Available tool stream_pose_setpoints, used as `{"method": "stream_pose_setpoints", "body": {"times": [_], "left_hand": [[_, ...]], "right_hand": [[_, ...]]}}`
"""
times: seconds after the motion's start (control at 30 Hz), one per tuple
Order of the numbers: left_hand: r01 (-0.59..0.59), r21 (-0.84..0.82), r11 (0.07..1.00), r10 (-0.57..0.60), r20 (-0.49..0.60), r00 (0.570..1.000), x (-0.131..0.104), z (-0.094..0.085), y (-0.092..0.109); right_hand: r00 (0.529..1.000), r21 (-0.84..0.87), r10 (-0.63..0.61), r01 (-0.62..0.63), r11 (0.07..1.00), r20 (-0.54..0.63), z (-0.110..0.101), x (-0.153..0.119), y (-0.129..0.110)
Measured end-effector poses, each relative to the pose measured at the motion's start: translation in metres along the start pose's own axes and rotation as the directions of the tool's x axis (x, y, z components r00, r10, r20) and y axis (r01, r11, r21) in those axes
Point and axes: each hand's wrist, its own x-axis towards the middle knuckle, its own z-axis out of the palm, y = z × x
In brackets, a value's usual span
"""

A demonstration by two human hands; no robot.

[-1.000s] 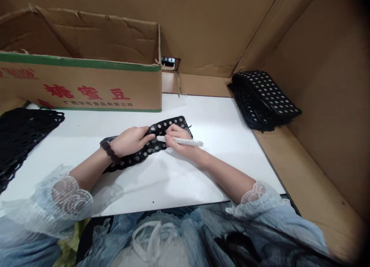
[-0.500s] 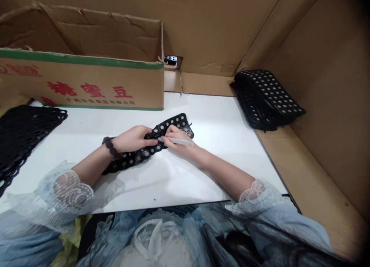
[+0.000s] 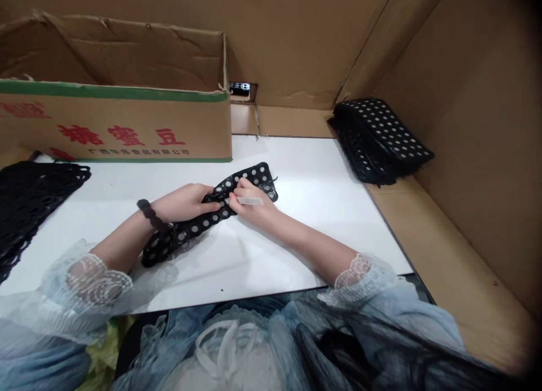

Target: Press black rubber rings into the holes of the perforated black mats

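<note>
A long black piece with white dots lies slantwise on the white table. My left hand grips it near its middle, thumb on top and fingers pressed together. My right hand rests on its right part and pinches a slim white pen-like tool. The tool's tip is at the dotted piece, close to my left thumb, but too small to make out. A dark band circles my left wrist.
At the back left stands an open cardboard box with a green rim and red lettering. Black holed fabric lies at the left edge. Black dotted pieces are stacked at the right. Cardboard walls enclose the white table.
The view has shifted slightly to the right. Both hands stay on the dotted piece, and the white tool has turned a little in my right hand.
</note>
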Motion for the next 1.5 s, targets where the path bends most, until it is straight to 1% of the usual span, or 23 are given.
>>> {"method": "stream_pose_setpoints", "body": {"times": [0.07,0.17,0.23,0.3,0.47,0.63,0.8,0.87,1.0,1.23,1.37,1.5], "left_hand": [[0.032,0.08,0.996,-0.029,-0.046,0.999,0.0,0.002,0.002],[0.061,0.118,0.991,-0.053,-0.065,0.996,-0.001,0.003,0.005],[0.083,0.128,0.988,-0.075,-0.069,0.995,-0.002,0.003,0.008],[0.098,0.112,0.989,-0.091,-0.059,0.994,-0.003,0.002,0.012],[0.114,-0.053,0.992,-0.115,-0.007,0.993,-0.006,0.0,0.017],[0.139,-0.168,0.976,-0.128,0.075,0.989,-0.005,-0.002,0.013],[0.271,-0.176,0.946,-0.241,0.174,0.955,-0.003,-0.003,0.011],[0.289,-0.209,0.934,-0.25,0.195,0.948,-0.002,-0.003,0.011],[0.268,-0.27,0.925,-0.219,0.198,0.955,-0.003,-0.003,0.009],[0.215,-0.29,0.932,-0.164,0.191,0.968,-0.004,-0.001,0.009],[0.187,-0.34,0.921,-0.149,0.136,0.979,-0.006,0.003,0.014],[0.177,-0.368,0.913,-0.156,0.086,0.984,-0.007,0.005,0.016]], "right_hand": [[1.0,0.099,-0.027,0.028,0.995,-0.017,-0.004,-0.003,0.002],[0.996,0.216,-0.075,0.086,0.973,-0.056,-0.012,-0.008,0.003],[0.993,0.236,-0.104,0.114,0.965,-0.057,-0.016,-0.011,0.004],[0.992,0.213,-0.122,0.128,0.969,-0.042,-0.017,-0.011,0.005],[0.996,0.194,-0.088,0.084,0.977,0.01,-0.014,-0.009,0.011],[0.993,0.163,-0.103,0.093,0.982,0.059,-0.015,-0.009,0.014],[0.99,0.169,-0.12,0.106,0.98,0.072,-0.015,-0.008,0.014],[0.992,0.175,-0.1,0.085,0.981,0.075,-0.015,-0.007,0.014],[0.996,0.172,-0.059,0.047,0.984,0.067,-0.016,-0.006,0.012],[0.991,0.105,-0.117,0.109,0.988,0.07,-0.013,-0.007,0.01],[0.987,0.067,-0.126,0.12,0.99,0.099,-0.011,-0.007,0.007],[0.985,0.088,-0.105,0.094,0.992,0.137,-0.015,-0.006,0.006]]}}
